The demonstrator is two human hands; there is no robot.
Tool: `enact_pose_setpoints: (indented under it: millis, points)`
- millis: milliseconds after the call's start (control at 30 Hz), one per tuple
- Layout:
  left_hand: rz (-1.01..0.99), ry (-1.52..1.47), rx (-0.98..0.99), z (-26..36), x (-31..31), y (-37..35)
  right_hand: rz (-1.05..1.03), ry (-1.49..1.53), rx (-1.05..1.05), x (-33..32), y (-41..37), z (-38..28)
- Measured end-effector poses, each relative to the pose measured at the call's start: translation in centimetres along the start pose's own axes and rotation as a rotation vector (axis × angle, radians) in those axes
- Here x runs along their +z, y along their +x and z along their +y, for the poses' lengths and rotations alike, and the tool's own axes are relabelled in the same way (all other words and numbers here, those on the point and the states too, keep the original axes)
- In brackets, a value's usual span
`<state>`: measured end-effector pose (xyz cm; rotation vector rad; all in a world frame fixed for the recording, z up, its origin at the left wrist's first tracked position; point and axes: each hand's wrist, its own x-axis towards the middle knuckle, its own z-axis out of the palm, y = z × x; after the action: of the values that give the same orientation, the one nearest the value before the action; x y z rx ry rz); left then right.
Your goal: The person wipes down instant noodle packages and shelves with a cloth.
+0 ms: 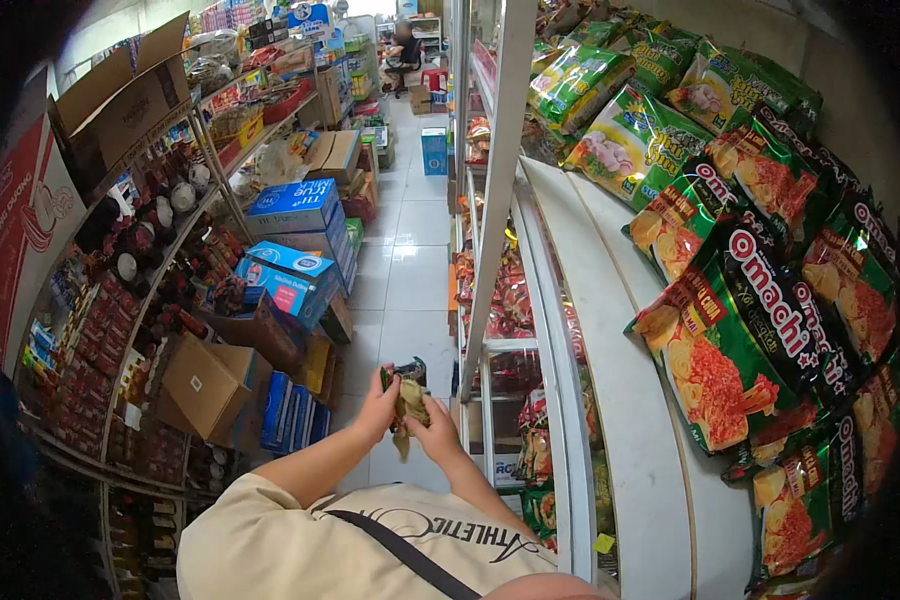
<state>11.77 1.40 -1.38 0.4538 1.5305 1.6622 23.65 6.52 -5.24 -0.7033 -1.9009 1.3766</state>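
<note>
Both of my hands are together in front of my body, above the aisle floor. My left hand (pixel 376 408) is closed on the edge of a dark, shiny packet (pixel 410 371), with a bit of green showing by the fingers. A crumpled olive-yellow cloth (pixel 411 402) is gripped by my right hand (pixel 438 431) and lies against the packet, one end hanging down. The cloth and fingers hide most of the packet, so its print cannot be read. To the right, black and green Omachi noodle packets (pixel 730 345) are piled on a white shelf (pixel 610 400).
Green noodle packets (pixel 630 145) lie farther back on that shelf. A metal-framed rack (pixel 485 230) stands close on my right. Blue cartons (pixel 295 205) and an open cardboard box (pixel 205 390) line the left, beside crowded shelves. A person (pixel 405 55) sits far down the tiled aisle (pixel 415 270).
</note>
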Motion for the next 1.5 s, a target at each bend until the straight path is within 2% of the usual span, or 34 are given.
enact_pose_setpoints:
  millis: [100,133,233,333,367,467,600,633,700,800,833,867,967,1000,1033,1067,1133,1167,1200,1233,1267,1300,1333,1400,1433,1500]
  points:
    - [-0.098,-0.067,-0.039,0.3,0.7,-0.3,0.140,-0.119,0.086,-0.1,0.5,1.8]
    - [-0.150,-0.012,-0.084,0.3,0.8,-0.6,0.287,-0.095,0.153,0.1,0.6,2.1]
    - [-0.271,-0.006,-0.078,-1.3,0.7,-1.1,0.492,-0.041,0.168,-0.9,1.0,2.9]
    - [-0.333,0.075,0.027,-2.0,0.4,-0.7,0.393,-0.102,0.093,-0.9,1.0,2.6]
    - [-0.316,0.097,-0.073,-1.6,-0.1,-0.7,0.342,-0.148,-0.027,-0.8,0.8,2.4]
    - [-0.190,0.141,-0.006,-1.6,-0.8,0.0,0.050,0.070,0.040,-0.7,0.6,1.1]
    - [-0.171,0.083,-0.090,0.7,0.3,-1.2,0.065,0.076,0.033,-1.0,0.8,0.8]
    - [-0.210,0.073,-0.052,0.7,0.4,-1.3,0.128,0.018,0.092,-1.4,0.8,-0.2]
    - [-0.292,0.053,0.025,0.4,0.5,-1.4,0.275,-0.003,0.157,-1.4,1.0,2.1]
    - [-0.395,0.179,0.219,-0.9,0.3,-0.5,0.487,-0.060,0.207,-1.4,1.3,3.9]
    - [-0.397,0.262,0.278,-1.2,0.2,-0.2,0.479,0.011,0.201,-1.4,1.3,3.9]
    - [-0.401,0.307,0.219,-1.3,-0.1,0.1,0.470,0.081,0.193,-1.5,1.4,3.8]
    - [-0.401,0.431,0.023,1.2,0.1,0.0,0.262,0.027,0.187,-2.3,1.2,0.9]
    - [-0.390,0.468,-0.053,3.0,0.6,-0.5,0.146,0.199,0.149,-2.3,1.2,1.0]
    - [-0.378,0.504,-0.128,3.9,0.8,-0.7,0.098,0.237,0.144,-1.8,1.0,1.4]
    - [-0.383,0.496,-0.035,3.0,0.4,0.0,0.049,0.274,0.139,-1.1,0.8,1.7]
    - [-0.393,0.478,0.147,3.2,0.6,0.1,0.117,0.280,0.127,-0.9,0.8,1.4]
    - [-0.427,0.532,-0.153,3.9,0.0,-0.2,0.136,0.285,0.155,-1.0,0.9,1.9]
    - [-0.477,0.608,-0.046,3.9,0.1,-0.4,0.152,0.289,0.184,-1.3,1.1,1.5]
    - [-0.524,0.683,0.063,3.9,0.1,-0.5,0.259,0.081,0.245,-1.4,1.2,1.0]
    - [-0.570,0.758,0.174,3.9,0.1,-0.6,0.268,0.287,0.330,-2.0,1.2,0.5]
    - [-0.554,0.730,0.120,3.9,0.3,-0.7,0.313,0.343,0.350,-2.1,1.2,0.7]
    - [-0.599,0.756,0.146,3.9,0.2,-0.5,0.359,0.399,0.371,-2.0,1.2,1.0]
    - [-0.690,0.807,0.199,4.2,0.2,0.0,0.504,0.430,0.261,-1.4,1.6,1.1]
    - [-0.704,0.850,0.164,4.6,0.4,0.0,0.575,0.443,0.205,-1.3,1.6,1.2]
    - [-0.727,0.935,0.093,5.6,0.9,-0.3,0.454,0.447,0.265,-1.8,1.5,1.2]
